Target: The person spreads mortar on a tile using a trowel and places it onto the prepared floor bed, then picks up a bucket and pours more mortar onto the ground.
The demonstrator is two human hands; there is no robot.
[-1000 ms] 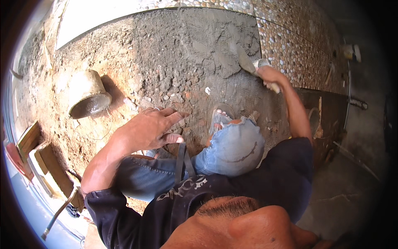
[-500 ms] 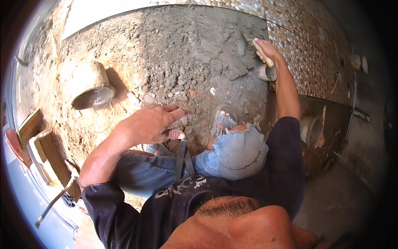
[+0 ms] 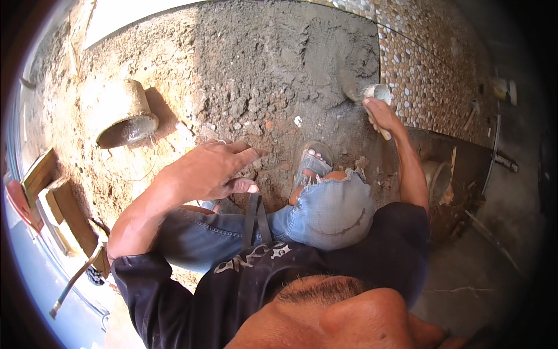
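I grip a trowel's wooden handle (image 3: 385, 132) in my right hand (image 3: 379, 113). Its blade (image 3: 350, 86) lies on wet grey mortar (image 3: 290, 49), beside a small pale cup (image 3: 379, 92) at the edge of pebble-patterned tiles (image 3: 418, 75). My left hand (image 3: 212, 168) hangs open over my bent leg with nothing in it, fingers loosely curved, the thumb just above a dark strap (image 3: 254, 218). My sandaled foot (image 3: 314, 163) is planted on the rough rubble bed below the mortar.
A mortar-caked bucket (image 3: 119, 110) lies on its side at left. Wooden pieces (image 3: 67, 224) and a hose (image 3: 75, 282) are at lower left. A white tile (image 3: 116, 23) borders the bed's top. Another container (image 3: 439, 177) sits at right, near a pale bucket (image 3: 504, 90).
My right hand with the trowel went up along the mortar's right edge and has come back down beside the cup. The view has shifted slightly; my left hand stays much the same.
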